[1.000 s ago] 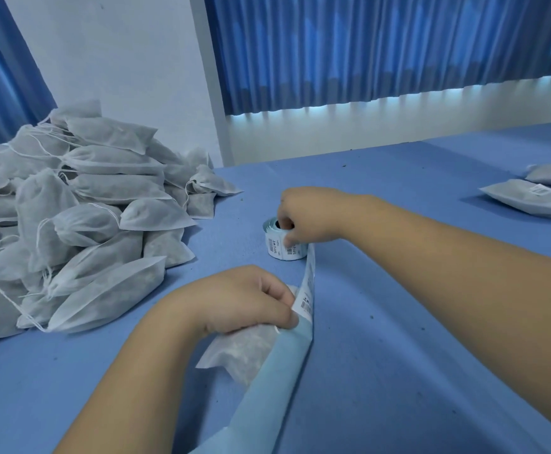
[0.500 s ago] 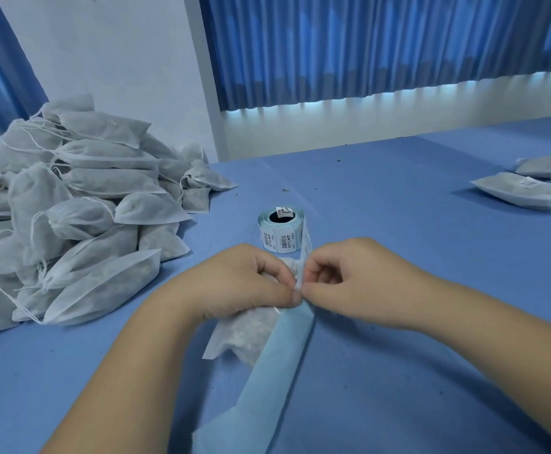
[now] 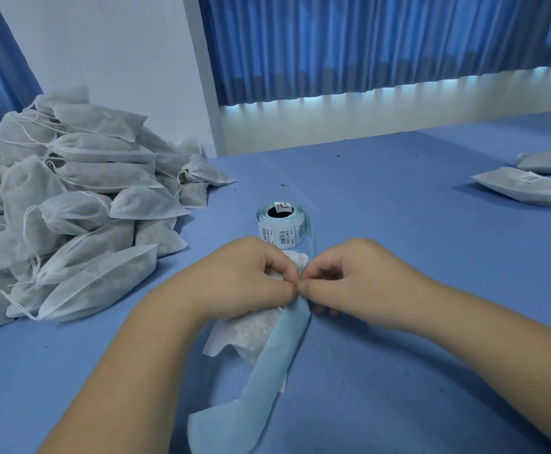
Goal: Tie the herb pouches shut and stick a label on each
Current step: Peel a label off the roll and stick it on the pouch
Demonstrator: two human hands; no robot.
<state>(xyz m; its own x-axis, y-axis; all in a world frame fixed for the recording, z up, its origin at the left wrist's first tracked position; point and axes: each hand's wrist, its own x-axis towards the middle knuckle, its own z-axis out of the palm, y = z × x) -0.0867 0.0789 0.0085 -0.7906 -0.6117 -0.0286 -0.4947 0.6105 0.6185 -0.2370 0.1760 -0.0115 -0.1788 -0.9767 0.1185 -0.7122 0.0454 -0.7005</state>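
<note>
Peeling cleanly likely needs the left hand point(image 3: 244, 283), gripping the pouch point(image 3: 244, 335) at six o'clock from the label roll point(image 3: 282, 227), steady while the right hand point(image 3: 349, 283), pinching the liner strip point(image 3: 277, 355), pulls slowly.

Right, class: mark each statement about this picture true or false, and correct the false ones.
1. The roll stands on the table, beyond both hands. True.
2. The pile lies on the right. False: it lies on the left. On the right lie just two pouches.
3. The right hand rests on the roll. False: it pinches the strip beside the left hand, which holds a pouch.
4. The two pouches on the right carry labels. True.
</note>
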